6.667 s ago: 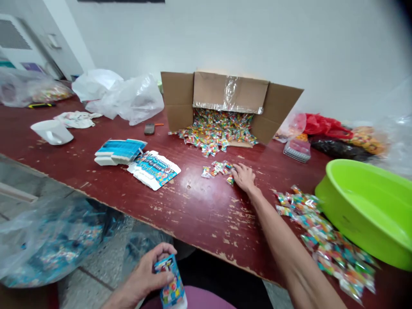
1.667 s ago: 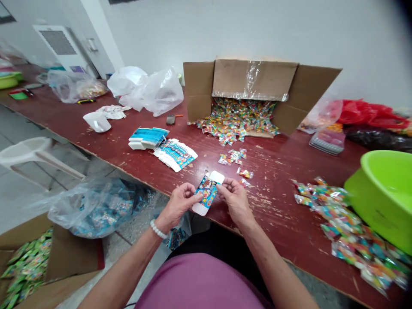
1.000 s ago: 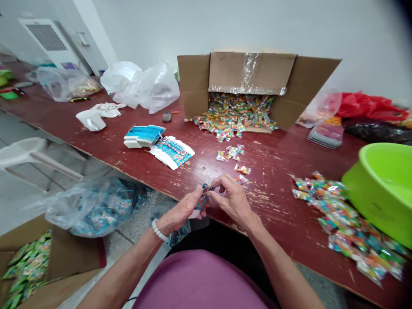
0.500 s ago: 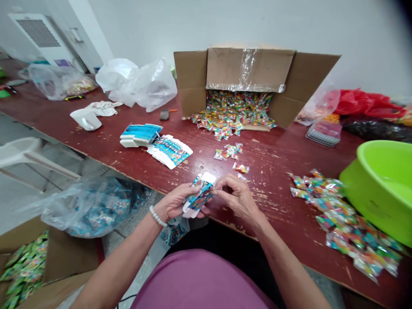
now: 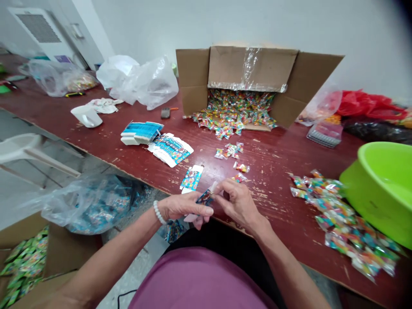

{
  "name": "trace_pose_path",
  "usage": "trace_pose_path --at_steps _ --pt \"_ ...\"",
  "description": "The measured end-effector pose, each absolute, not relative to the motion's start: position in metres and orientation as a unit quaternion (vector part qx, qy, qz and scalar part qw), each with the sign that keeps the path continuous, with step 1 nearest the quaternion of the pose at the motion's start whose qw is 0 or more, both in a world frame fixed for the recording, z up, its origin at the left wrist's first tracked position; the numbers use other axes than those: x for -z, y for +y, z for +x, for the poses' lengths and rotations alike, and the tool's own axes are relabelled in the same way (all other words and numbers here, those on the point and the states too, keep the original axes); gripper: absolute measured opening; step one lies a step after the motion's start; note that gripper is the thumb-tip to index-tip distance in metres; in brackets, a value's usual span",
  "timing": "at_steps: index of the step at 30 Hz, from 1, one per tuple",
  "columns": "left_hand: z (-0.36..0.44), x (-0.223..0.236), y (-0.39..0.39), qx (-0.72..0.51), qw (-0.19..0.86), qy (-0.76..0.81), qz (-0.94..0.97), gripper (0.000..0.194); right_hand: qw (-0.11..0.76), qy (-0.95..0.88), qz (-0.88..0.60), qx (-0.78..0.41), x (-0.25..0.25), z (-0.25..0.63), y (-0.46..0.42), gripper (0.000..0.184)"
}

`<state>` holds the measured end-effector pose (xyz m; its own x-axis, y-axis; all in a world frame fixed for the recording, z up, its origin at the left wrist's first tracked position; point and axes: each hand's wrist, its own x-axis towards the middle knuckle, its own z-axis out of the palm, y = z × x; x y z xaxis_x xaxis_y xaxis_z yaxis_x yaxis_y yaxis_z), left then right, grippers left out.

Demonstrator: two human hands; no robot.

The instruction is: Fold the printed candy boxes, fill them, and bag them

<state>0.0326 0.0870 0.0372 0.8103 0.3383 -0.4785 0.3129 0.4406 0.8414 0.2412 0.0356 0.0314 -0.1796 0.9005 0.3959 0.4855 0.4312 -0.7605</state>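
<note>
My left hand (image 5: 185,207), with a beaded bracelet at the wrist, grips a small blue printed carton (image 5: 204,198) turned nearly edge-on, its white flaps sticking out. The thumb and fingers of my right hand (image 5: 237,198) pinch the carton's near right end; the fingertips are partly hidden. Just beyond my left hand, another small blue carton (image 5: 192,177) with white flaps lies at the table's edge. Wrapped candies (image 5: 240,167) lie past my right hand. Farther left are flattened blue cartons (image 5: 172,149) beside a stack of cartons (image 5: 141,132).
A large cardboard box (image 5: 251,68) spills wrapped candies onto the red table (image 5: 267,171). At right stand a green basin (image 5: 370,184) and a candy pile (image 5: 354,231). A white mug (image 5: 86,116) and plastic bags (image 5: 151,81) sit left; a filled bag (image 5: 96,210) is below the table edge.
One small carton now lies on the table beyond my left hand, where none lay before. The carton in my hands is turned more edge-on, and my left thumb reaches across toward the right.
</note>
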Motion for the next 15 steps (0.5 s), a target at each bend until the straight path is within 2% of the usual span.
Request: trace_pose_path --at_steps 3,6,8,11,15 --pt "0.034 -0.027 0.084 -0.021 0.808 0.304 0.504 0.047 0.416 -0.705 -0.489 -0.301 -0.029 0.237 0.032 0.003" --pt "0.035 -0.023 0.085 -0.024 0.805 0.302 0.511 0.045 0.406 -0.671 -0.503 -0.364 -0.028 0.237 0.030 0.008" --pt "0.036 -0.024 0.085 -0.023 0.809 0.311 0.499 0.047 0.400 -0.680 -0.499 -0.358 -0.032 0.237 0.029 0.003" --pt "0.037 -0.029 0.083 -0.021 0.801 0.318 0.506 0.054 0.395 -0.712 -0.483 -0.321 -0.042 0.237 0.026 0.012" --pt "0.035 -0.035 0.080 -0.045 0.769 0.320 0.551 0.047 0.365 -0.724 -0.453 -0.371 -0.049 0.239 0.020 0.012"
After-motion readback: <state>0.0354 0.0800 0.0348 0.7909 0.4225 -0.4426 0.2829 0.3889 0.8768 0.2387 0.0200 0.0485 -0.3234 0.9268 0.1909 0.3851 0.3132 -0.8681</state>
